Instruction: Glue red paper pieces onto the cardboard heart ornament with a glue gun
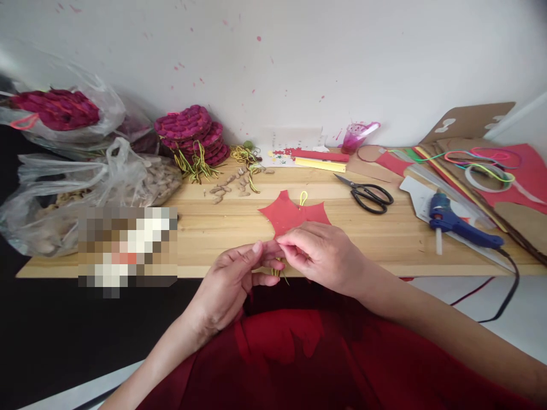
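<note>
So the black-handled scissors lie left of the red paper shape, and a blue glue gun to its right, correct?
Not quite: the head view shows the scissors right of the red paper shape. The blue glue gun does lie to its right.

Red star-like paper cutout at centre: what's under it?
Pale wooden tabletop shows around the far points of the red star-like paper cutout. Anything directly beneath is covered by the paper; the bare right hand hides part of its near side.

Beyond the right hand (327,250) I see a red star (284,210), its loop (301,199) yellow; to the hand's right, a blue glue gun (464,228); under the hand, a pale wood-grained desk (213,222).
</note>
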Demonstrator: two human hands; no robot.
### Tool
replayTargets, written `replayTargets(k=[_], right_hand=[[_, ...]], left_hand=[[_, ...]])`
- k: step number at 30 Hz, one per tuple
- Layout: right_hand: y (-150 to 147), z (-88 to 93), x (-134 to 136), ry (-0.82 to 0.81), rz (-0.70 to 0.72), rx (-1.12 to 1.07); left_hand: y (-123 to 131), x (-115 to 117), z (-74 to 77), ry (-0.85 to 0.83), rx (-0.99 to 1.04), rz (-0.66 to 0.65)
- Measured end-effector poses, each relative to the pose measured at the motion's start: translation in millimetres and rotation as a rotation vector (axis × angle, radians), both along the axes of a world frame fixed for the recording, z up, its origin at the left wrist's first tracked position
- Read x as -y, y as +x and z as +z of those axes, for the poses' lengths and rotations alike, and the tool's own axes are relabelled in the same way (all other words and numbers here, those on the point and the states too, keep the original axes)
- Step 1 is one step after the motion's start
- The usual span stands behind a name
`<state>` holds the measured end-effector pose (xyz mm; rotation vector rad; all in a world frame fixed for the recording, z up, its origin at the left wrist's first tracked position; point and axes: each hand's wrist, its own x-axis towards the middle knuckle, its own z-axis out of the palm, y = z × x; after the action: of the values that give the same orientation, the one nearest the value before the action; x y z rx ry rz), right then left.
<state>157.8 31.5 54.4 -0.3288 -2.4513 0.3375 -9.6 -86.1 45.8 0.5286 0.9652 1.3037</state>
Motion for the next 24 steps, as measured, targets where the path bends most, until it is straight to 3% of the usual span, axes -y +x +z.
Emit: replayTargets(k=[3, 5, 10, 15, 20, 24], right_hand=[[-1.5, -1.7, -0.7, -0.027, -0.008, -0.022], [-2.7, -2.9, -1.1, -0.150, -0.026, -0.063], [-4.1, -2.6, -2.9, -0.754, -0.156, -0.155], [-1.1, 2.6, -1.8, -1.170, -0.145, -0.045], [-2.1, 0.3, 1.0, -1.305, -0.075, -0.012], [-5.3, -5.2, 0.6, -1.324, -0.083, -0.053]], left_hand=[[0.1, 0.2, 0.4, -0.002, -0.019, -0.014], [0.4, 0.2, 0.6, -0.005, -0.017, -0.006], [0.3, -1.0, 2.1, 0.003, 0.065, 0.066], [-0.7, -5.9, 0.8, 0.012, 0.135, 0.139], [2.7, -6.6, -3.3, 0.037, 0.041, 0.149], [7.6, -0.4, -5.6, 0.109, -0.185, 0.162]])
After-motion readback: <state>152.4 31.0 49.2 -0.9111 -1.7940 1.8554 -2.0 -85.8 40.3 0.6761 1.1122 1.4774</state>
